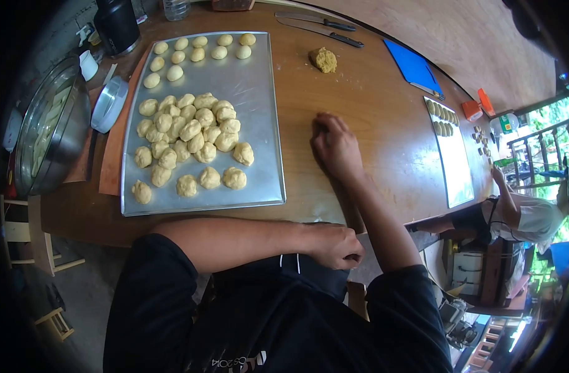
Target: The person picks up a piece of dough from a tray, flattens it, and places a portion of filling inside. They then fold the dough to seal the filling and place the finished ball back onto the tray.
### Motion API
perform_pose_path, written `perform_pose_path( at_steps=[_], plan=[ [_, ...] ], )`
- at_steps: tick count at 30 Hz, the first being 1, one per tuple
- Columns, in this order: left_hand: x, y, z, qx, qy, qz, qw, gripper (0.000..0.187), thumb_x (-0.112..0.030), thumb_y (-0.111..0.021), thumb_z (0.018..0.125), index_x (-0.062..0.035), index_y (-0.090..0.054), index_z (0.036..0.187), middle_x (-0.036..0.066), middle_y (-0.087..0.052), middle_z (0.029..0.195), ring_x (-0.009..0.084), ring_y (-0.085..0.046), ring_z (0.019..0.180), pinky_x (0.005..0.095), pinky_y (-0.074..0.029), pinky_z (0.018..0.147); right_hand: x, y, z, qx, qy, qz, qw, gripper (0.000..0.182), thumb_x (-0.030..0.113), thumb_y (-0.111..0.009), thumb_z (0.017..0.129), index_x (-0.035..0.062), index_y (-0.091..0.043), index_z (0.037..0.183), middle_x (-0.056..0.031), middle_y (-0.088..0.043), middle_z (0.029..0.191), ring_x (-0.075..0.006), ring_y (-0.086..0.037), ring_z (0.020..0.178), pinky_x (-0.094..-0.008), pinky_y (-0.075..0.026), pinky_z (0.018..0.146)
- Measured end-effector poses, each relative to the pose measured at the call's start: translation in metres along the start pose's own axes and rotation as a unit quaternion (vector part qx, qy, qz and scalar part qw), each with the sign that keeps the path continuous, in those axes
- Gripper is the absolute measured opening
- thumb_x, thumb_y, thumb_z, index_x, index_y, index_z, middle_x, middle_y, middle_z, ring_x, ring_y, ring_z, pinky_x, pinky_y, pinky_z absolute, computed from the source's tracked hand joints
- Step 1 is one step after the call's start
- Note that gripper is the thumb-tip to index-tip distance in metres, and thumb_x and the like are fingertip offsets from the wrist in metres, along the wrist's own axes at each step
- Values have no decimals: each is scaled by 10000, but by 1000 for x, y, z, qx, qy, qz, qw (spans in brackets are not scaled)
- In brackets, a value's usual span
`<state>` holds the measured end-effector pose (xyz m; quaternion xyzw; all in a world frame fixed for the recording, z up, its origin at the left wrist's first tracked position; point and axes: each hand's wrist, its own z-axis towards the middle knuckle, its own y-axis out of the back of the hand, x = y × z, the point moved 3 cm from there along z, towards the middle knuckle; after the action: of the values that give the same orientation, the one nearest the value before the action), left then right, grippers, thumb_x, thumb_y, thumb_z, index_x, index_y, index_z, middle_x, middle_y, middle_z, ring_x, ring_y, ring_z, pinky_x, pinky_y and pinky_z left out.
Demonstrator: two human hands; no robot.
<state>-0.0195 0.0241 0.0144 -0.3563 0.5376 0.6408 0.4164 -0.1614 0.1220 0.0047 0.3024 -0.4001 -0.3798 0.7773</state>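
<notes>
In the head view, one big metal tray (205, 204) lies on the brown table (297, 93). Twelve smooth dough balls (174, 73) sit on its far part, in rows of five, five and two. Nearer the person is a big bunch of bumpy dough lumps (190, 129). Many touch or lie on each other, so I cannot count them all. Three of them sit side by side near the close edge, and one more is at the near left corner.

One yellow lump (325, 60) sits on the table to the right of the metal tray. There are two knives (346, 40) beyond it and one flat blue thing (414, 67) farther right. One white tray (457, 168) has two rows of small green-brown pieces (442, 112) at its far end.

On the left, one big metal bowl (51, 124) has pale stuff inside, too blurry to name. Near it are one round tub (110, 104), one white cup (88, 65) and one black bottle (116, 26).

The right hand (338, 148) is over the table, right of the metal tray. Its fingers are bent, and I cannot tell if it has anything in it. The left hand (334, 246) is close to the belly, just off the table's near edge. Its fingers curl in, and their insides are hidden, so I cannot tell if it holds something. One other person (527, 217) is at the far right.
</notes>
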Motion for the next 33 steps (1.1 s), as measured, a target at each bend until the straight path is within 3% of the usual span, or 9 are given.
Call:
perform_pose_path(
  at_steps=[4, 10, 13, 16, 20, 22, 25, 30, 33],
  plan=[
    [-3, 0, -1, -5, -3, 15, 1000, 181, -211, -684, 992, -52, -762, 1035, 173, -782, 929, 384, -755, 915, 495, -585, 844, -16, -19, 41, -11, -65, -22, 998, 297, 55, -615, 914, 35, -682, 1202, -196, -708, 1249, -441, -705, 1092, -516, -592, 974],
    [0, 2, -1, -20, -21, 11, 1000, 174, -191, -678, 985, -48, -761, 1038, 180, -778, 918, 394, -752, 911, 505, -579, 844, 18, -2, -2, 6, 44, 17, 999, 307, 44, -603, 928, 51, -665, 1228, -191, -708, 1247, -444, -706, 1107, -531, -601, 941],
    [-3, -1, -1, -5, -12, 9, 1000, 181, -191, -680, 988, -39, -760, 1044, 187, -775, 909, 400, -750, 907, 505, -579, 842, -8, -7, 22, 10, -71, -16, 997, 313, 57, -609, 932, 54, -664, 1241, -191, -697, 1267, -438, -700, 1125, -528, -590, 953],
    [-1, -1, -1, -15, 1, 7, 1000, 189, -198, -683, 991, -33, -757, 1046, 194, -772, 904, 405, -747, 902, 507, -579, 841, -10, -28, 40, -3, -21, -9, 1000, 297, 72, -616, 934, 48, -671, 1225, -203, -694, 1273, -435, -697, 1130, -524, -586, 957],
    [0, 0, -1, -17, -23, 4, 1000, 184, -193, -682, 986, -32, -756, 1038, 200, -769, 901, 406, -744, 894, 508, -578, 835, 15, -6, 2, 3, -9, -5, 1000, 274, 92, -622, 936, 30, -685, 1196, -192, -699, 1301, -410, -706, 1151, -497, -579, 1013],
    [0, 2, -1, -16, -14, 0, 1000, 182, -188, -680, 983, -32, -757, 1035, 200, -768, 900, 403, -745, 893, 507, -579, 834, -5, 4, 7, -12, -66, -32, 997, 302, 141, -685, 911, 27, -682, 1191, -188, -717, 1244, -401, -710, 1150, -475, -582, 1018],
    [-2, -2, -1, -14, -21, 10, 1000, 193, -203, -686, 989, -32, -761, 1040, 197, -771, 901, 401, -746, 890, 504, -580, 835, -29, -13, 32, 8, -118, -54, 992, 314, 116, -678, 913, 36, -685, 1217, -182, -715, 1245, -398, -703, 1166, -467, -583, 1022],
    [-1, 1, -2, -13, -12, 3, 1000, 207, -216, -676, 998, -39, -767, 1056, 187, -779, 928, 397, -748, 902, 504, -580, 841, 3, -12, 6, -7, 11, 8, 1000, 317, 76, -652, 913, 40, -693, 1225, -204, -707, 1238, -421, -701, 1117, -491, -584, 979],
    [-1, 1, -1, -3, 0, -2, 1000, 204, -211, -672, 998, -40, -768, 1052, 183, -781, 929, 390, -751, 910, 503, -580, 851, -19, -2, 14, -6, -43, -20, 999, 314, 63, -638, 907, 39, -699, 1213, -204, -712, 1260, -419, -699, 1132, -496, -582, 979]
  ],
)
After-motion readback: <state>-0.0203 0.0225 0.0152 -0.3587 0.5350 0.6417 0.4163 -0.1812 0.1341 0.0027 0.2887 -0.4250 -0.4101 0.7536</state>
